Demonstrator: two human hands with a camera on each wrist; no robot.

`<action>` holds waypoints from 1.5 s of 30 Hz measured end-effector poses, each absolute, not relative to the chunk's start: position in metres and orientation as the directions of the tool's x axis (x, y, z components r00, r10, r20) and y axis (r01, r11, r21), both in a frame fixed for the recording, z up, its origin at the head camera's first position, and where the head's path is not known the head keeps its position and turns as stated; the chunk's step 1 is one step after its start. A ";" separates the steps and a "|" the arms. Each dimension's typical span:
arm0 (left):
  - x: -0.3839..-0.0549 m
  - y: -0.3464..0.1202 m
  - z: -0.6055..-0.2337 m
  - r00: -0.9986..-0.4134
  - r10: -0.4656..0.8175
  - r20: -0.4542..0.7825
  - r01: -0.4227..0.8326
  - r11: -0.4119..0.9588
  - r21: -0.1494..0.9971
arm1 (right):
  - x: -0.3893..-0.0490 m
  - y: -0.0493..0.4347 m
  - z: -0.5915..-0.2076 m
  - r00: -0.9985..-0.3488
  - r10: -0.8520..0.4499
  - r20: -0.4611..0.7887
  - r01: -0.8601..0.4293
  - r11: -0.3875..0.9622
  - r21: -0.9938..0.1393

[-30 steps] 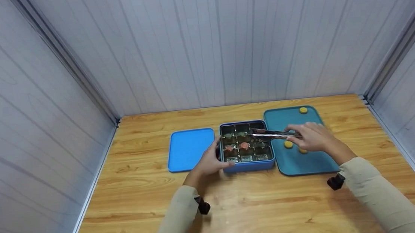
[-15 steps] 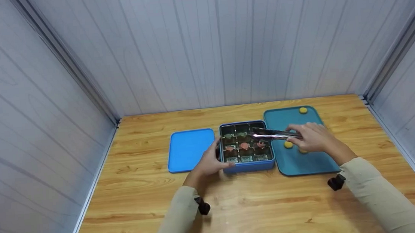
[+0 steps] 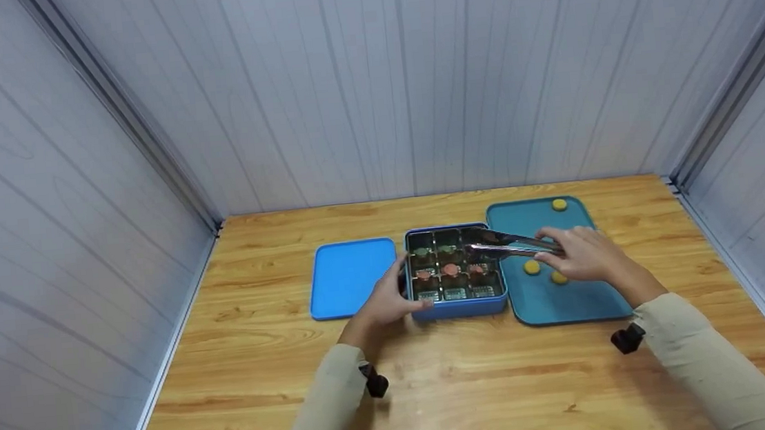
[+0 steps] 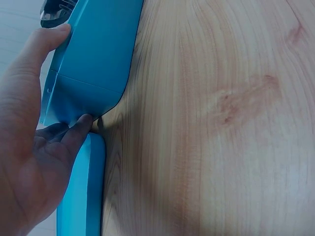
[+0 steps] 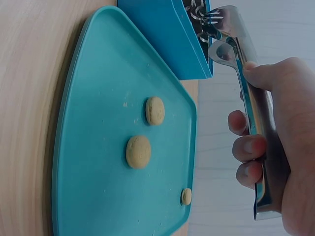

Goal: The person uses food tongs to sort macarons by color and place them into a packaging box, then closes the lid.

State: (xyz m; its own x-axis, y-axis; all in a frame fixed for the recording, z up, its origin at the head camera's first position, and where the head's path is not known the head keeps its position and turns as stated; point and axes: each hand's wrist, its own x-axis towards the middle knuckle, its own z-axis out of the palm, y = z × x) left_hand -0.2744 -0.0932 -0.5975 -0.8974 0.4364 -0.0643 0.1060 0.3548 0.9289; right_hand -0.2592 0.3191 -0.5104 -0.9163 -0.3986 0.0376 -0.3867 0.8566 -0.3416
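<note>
My left hand (image 3: 388, 300) grips the near left corner of a blue box (image 3: 460, 308), thumb on its front and fingers against its left side. Inside, a clear divider insert (image 3: 455, 293) has green round pieces (image 3: 422, 251) in the back row. Pink round pieces (image 3: 451, 270) lie in the middle row; the front row's cells show bare ridged bottoms. Metal tongs (image 3: 517, 250) are in my right hand (image 3: 581, 253), their arms spread and their tips over the box's right column, hiding its back cell. Nothing shows between the tips (image 5: 220, 19) in the right wrist view.
A teal tray (image 3: 556, 304) stands against the box's right side, bearing yellow macaron-like cookies (image 5: 138, 152). To the left of the box lies a flat blue lid (image 3: 350, 280). Pale panels (image 3: 372, 91) wall the wooden table (image 3: 439, 390) at the back and both sides.
The tongs' arms have spread apart and drawn slightly right. A pink piece now shows in the middle row's right cell, where none was visible a second ago. My left hand has stayed put.
</note>
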 end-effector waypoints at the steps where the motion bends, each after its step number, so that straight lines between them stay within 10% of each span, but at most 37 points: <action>1: -0.274 -0.093 -0.597 -0.897 0.438 -0.064 0.107 0.354 0.929 | -0.258 0.320 -0.510 -0.919 -0.394 0.033 -0.380 0.857 -0.348; 45: -0.274 -0.096 -0.596 -0.897 0.436 -0.068 0.111 0.372 0.922 | -0.240 0.385 -0.525 -0.956 -0.292 -0.038 -0.263 0.905 -0.335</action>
State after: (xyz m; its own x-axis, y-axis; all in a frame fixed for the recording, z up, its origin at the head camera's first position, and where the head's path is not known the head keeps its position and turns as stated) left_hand -0.2744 -0.0960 -0.5961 -0.8972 0.4363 -0.0676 0.1114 0.3719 0.9216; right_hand -0.2395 0.3851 -0.5253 -0.9558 -0.2916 -0.0376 -0.2629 0.9049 -0.3347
